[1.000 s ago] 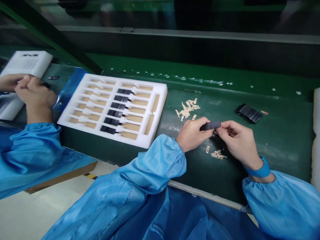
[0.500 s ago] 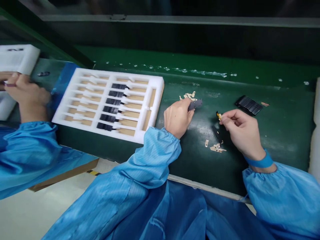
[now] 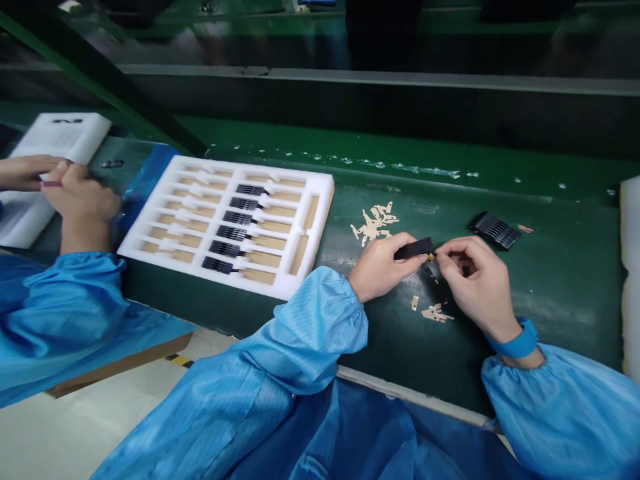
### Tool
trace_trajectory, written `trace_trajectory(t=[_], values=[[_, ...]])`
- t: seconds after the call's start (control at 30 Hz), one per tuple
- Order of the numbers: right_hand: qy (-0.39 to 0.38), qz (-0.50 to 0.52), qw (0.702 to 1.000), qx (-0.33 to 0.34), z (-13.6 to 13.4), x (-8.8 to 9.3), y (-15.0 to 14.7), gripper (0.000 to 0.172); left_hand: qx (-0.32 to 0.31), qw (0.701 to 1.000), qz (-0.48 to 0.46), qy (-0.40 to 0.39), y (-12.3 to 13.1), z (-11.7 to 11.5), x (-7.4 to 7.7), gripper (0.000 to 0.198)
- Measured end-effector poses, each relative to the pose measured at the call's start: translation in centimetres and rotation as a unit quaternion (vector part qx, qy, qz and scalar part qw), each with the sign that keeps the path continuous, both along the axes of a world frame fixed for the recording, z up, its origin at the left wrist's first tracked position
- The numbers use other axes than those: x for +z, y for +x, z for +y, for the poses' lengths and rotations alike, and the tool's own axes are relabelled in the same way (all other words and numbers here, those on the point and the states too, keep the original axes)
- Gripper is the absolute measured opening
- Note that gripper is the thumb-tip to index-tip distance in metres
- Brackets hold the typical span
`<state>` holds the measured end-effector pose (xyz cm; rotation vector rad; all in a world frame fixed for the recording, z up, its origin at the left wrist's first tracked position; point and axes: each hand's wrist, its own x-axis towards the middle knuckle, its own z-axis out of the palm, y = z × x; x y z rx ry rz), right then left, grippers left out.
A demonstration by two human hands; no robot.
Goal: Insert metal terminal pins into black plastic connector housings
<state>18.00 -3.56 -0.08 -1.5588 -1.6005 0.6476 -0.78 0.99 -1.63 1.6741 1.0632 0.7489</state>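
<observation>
My left hand (image 3: 383, 267) is closed on a flat black plastic piece (image 3: 414, 249), which points to the right. Close by, my right hand (image 3: 473, 277) pinches a tiny yellow-and-black part (image 3: 431, 257) at the end of the black piece; whether the two touch I cannot tell. Beyond my left hand lies a loose pile of small cream tabs (image 3: 375, 222). Below the hands are a few more cream pieces (image 3: 436, 313), a single tab (image 3: 415, 303) and a dark strip (image 3: 434, 280) partly in shadow.
A white foam tray (image 3: 327, 200) holds several black comb-like parts (image 3: 235, 218) to the left. A stack of black slotted parts (image 3: 495, 230) lies at the right. At far left a co-worker's hands (image 3: 80, 193) rest by a white foam block (image 3: 75, 130). White foam (image 3: 631, 267) borders the right.
My left hand has moved right with the black piece, away from the cream tabs, to meet my right hand. The yellow-and-black part is now at the black piece's end. The camera view has shifted slightly.
</observation>
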Motion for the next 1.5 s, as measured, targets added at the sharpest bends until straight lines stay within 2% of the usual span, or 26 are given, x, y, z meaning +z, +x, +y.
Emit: trace_trajectory(t=[0.1, 0.2, 0.5, 0.67, 0.73, 0.87, 0.97, 1.03, 1.1, 1.2, 1.3, 1.4, 1.5], values=[[0.057, -0.046, 0.997, 0.007, -0.2, 0.3, -0.2, 0.008, 0.011, 1.0, 0.007, 0.011, 0.0, -0.2, 0.1, 0.016], [0.04, -0.039, 0.997, 0.048, -0.3, 0.0, -0.3, 0.009, 0.006, 0.999, 0.021, 0.024, 0.0, -0.4, 0.2, 0.014], [0.03, -0.031, 0.998, 0.054, -0.3, -0.4, -0.2, 0.01, -0.011, 1.0, 0.013, 0.021, 0.0, -0.5, 0.2, 0.015], [0.013, 0.035, 0.997, -0.072, 0.1, -0.9, 0.1, 0.01, 0.087, 0.995, -0.04, -0.024, 0.3, 0.0, 0.5, 0.013], [0.002, 0.062, 0.993, -0.101, 0.2, -1.2, 0.1, 0.012, 0.123, 0.99, -0.061, -0.029, 0.3, 0.1, 0.5, 0.014], [0.0, 0.066, 0.993, -0.098, 0.4, -1.7, -0.4, 0.012, 0.209, 0.973, -0.092, -0.017, 0.3, 0.4, 0.5, 0.015], [0.041, -0.012, 0.997, -0.068, 0.8, -1.6, -1.0, 0.011, 0.25, 0.963, -0.102, -0.011, 0.3, 0.5, 0.6, 0.015], [0.061, -0.063, 0.995, -0.04, 1.1, -1.5, -1.3, 0.012, 0.241, 0.966, -0.096, -0.01, 0.3, 0.4, 0.6, 0.017], [0.06, -0.069, 0.995, -0.029, 1.2, -1.4, -1.4, 0.014, 0.218, 0.972, -0.087, -0.004, 0.3, 0.2, 0.5, 0.017], [0.026, 0.034, 0.998, -0.049, 1.3, -1.3, -1.2, 0.02, 0.171, 0.982, -0.074, 0.024, 0.3, -0.1, 0.6, 0.014], [-0.008, 0.137, 0.99, -0.037, 1.3, -1.2, -0.8, 0.037, 0.121, 0.99, -0.058, 0.045, 0.4, -0.5, 0.7, 0.011], [-0.036, 0.147, 0.988, -0.005, 1.4, -1.1, -0.5, 0.03, 0.095, 0.994, -0.038, 0.05, 0.4, -0.8, 0.7, 0.011], [-0.053, 0.148, 0.987, -0.026, 1.6, -1.3, -0.4, 0.027, 0.119, 0.991, -0.046, 0.046, 0.3, -0.5, 0.9, 0.012]])
